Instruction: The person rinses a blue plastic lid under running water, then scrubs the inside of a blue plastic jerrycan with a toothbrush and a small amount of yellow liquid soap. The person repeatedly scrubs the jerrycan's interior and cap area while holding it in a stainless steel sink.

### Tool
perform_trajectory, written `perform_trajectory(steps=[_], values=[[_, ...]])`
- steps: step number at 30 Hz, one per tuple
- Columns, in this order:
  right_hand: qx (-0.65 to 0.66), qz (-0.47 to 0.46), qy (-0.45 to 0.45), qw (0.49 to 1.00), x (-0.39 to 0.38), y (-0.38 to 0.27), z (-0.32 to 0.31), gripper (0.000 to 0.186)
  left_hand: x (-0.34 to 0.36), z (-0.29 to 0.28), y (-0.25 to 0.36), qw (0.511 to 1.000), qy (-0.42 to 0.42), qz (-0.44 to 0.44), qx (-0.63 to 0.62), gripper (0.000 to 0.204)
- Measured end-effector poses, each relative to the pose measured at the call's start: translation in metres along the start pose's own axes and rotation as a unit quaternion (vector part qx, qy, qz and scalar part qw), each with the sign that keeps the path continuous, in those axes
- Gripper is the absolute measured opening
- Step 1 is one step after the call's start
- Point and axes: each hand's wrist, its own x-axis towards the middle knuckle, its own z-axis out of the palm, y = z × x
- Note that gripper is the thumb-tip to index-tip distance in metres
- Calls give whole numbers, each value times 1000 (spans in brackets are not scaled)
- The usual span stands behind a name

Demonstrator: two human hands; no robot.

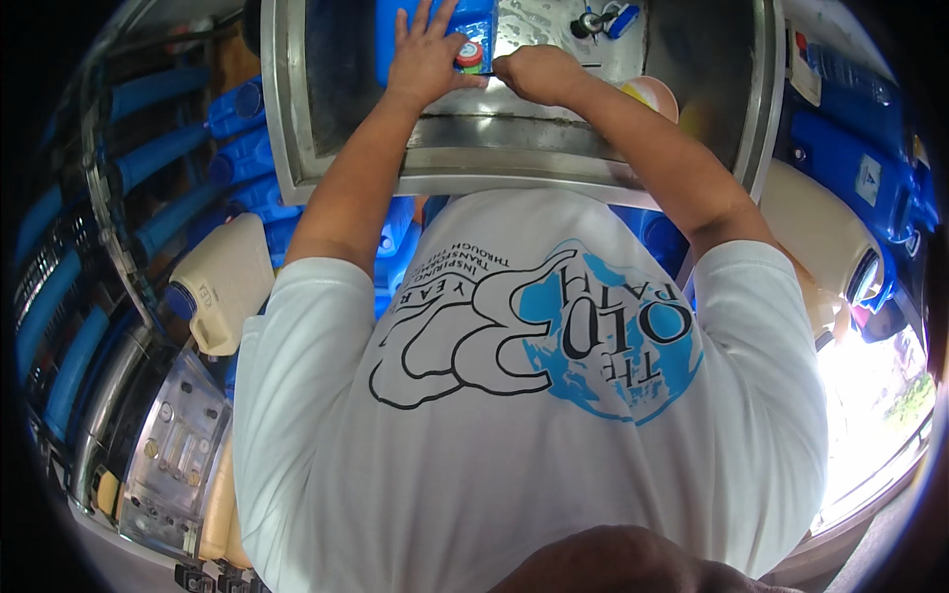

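In a stainless steel basin point(484, 164) lies a blue plastic container point(476, 18). A round red cap point(469, 52) with a green part below it sits by the container's near right corner. My left hand point(427, 61) rests on the container with its fingers spread, its thumb side beside the cap. Close to that same corner, my right hand point(542, 73) is closed, thumb and fingers pressed together. A small dark bit shows at its fingertips, too small to name.
Behind my right hand stand a dark metal fitting point(591, 24) and a small blue piece point(623, 20). A pale round bowl point(660, 97) sits under my right forearm. Beige jugs point(235, 282) and blue jugs point(242, 158) flank the basin. A metal panel point(173, 445) is at lower left.
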Motion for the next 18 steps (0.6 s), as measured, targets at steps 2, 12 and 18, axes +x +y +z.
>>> perform_trajectory(steps=[2, 12, 18], values=[[-2, 4, 32, 999, 3, -3, 11, 23, -4, 6, -3, 1000, 8, 15, 26, 56], [-10, 26, 35, 999, 10, -13, 13, 23, 0, 0, 1, 1000, -2, -11, 2, 56], [-35, -68, -82, 994, -2, 4, 11, 21, 3, -2, 0, 1000, 8, -12, -3, 52]])
